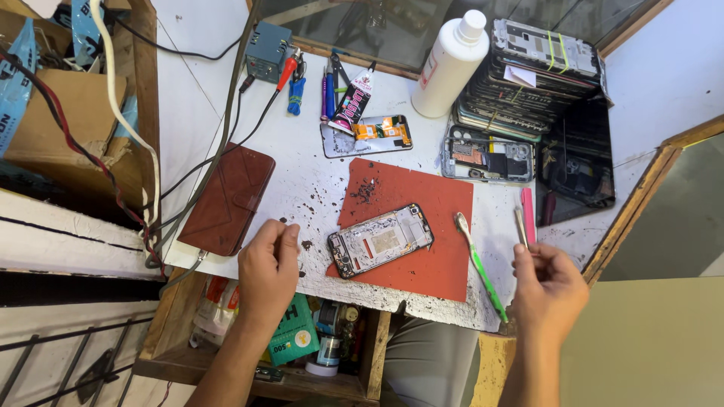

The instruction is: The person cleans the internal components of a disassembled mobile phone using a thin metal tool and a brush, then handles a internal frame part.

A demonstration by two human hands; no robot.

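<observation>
An opened phone (381, 241), back cover off and its insides showing, lies tilted on a red mat (430, 203) in the middle of the white worktop. My left hand (268, 267) rests at the worktop's near edge, left of the phone, with its fingers curled and thumb pressed to the forefinger; nothing shows between them. My right hand (549, 286) hovers at the right of the mat and pinches slim metal tweezers (519, 226) that point away from me. A green toothbrush (480, 270) lies between the mat and that hand.
A pink tool (528, 213) lies beside the tweezers. Behind the mat are a second open phone (367, 136), a phone frame (488, 158), a glue tube (353, 102), a white bottle (450, 64) and a stack of frames (528, 75). A brown wallet case (226, 200) lies left, near cables.
</observation>
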